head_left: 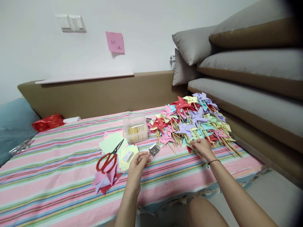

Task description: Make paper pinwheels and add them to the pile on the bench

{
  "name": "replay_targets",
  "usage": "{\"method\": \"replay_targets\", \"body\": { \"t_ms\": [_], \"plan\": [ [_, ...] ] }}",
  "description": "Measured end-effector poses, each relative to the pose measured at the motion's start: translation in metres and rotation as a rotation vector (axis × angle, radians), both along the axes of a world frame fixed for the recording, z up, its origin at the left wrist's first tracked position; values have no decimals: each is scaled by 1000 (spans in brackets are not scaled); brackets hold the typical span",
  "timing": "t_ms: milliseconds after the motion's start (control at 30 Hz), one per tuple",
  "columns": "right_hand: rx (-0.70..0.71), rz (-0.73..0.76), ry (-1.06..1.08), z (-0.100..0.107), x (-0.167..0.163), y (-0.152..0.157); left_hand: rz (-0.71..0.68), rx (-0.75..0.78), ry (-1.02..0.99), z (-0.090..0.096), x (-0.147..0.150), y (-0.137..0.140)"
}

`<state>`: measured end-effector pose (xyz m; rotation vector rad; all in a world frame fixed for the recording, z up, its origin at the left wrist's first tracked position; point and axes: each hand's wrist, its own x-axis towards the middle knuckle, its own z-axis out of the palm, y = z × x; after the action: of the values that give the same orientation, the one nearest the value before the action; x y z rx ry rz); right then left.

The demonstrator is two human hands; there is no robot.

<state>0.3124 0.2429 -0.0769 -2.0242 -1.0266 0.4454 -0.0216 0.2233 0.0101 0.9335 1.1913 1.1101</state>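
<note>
My left hand [138, 165] is at the middle of the striped cloth, its fingers curled and pinched together beside a small clear box of metal pins [154, 150]. Whatever may be between those fingertips is too small to make out. At the near edge of the pinwheel pile [186, 129], my right hand [202, 148] has its fingers closed on a pinwheel, partly hidden by the hand. Red, purple, yellow, green, pink and blue paper pinwheels on wooden sticks overlap there.
Left of my left hand lie red-handled scissors [110, 157], a small white box [127, 156], green paper sheets [111, 142] and folded paper pieces [104, 181]. A clear container [126, 135] holds wooden sticks. Grey cushions [251, 66] are stacked at right; a red bag [48, 123] lies far left.
</note>
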Motion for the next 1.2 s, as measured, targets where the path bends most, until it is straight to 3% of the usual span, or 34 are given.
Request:
{"method": "replay_targets", "body": {
  "t_ms": [167, 367, 667, 900, 1067, 1200],
  "plan": [
    [-216, 31, -90, 16, -5, 6, 4, -1, -8, 0, -2, 0],
    [-259, 36, -161, 31, -9, 18, -9, -9, -7, 1, -5, 1],
    [-189, -46, -121, 37, -6, 22, 4, 8, -42, 2, -5, -1],
    [53, -112, 5, 53, -27, -20, 52, 33, 2, 7, -22, 2],
    [229, 74, 81, 82, -70, -35, 156, 168, 247, 5, -59, 16],
    [284, 470, 26, 87, -134, -15, 307, 183, 428, -1, -103, 23]
  ]
}}
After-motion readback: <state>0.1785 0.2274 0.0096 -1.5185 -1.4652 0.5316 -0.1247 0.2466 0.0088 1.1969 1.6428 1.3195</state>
